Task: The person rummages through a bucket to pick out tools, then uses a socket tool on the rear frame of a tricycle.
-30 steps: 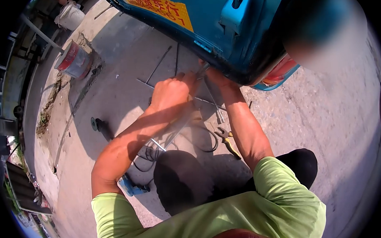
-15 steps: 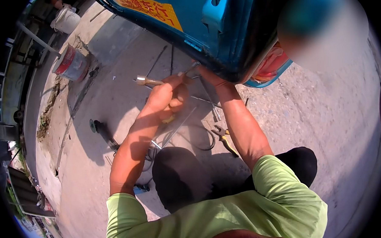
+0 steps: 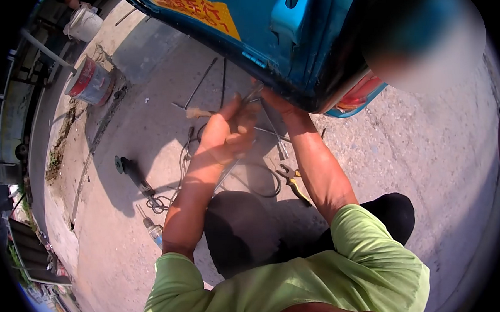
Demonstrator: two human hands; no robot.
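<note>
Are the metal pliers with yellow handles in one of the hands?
No, the pliers lie on the grey concrete ground, apart from the left hand and right hand.

So the blue vehicle body [image 3: 328, 32] hangs tilted over the ground, scuffed along its dark lower edge, with the right hand [image 3: 278, 100] right up by that edge. A tan-brown tool [image 3: 199, 112], pretty blurry, sticks out sideways from the left hand [image 3: 229, 132]. Thin grey metal piece [image 3: 252, 93] slants between both hands, can't tell what exactly.
</note>
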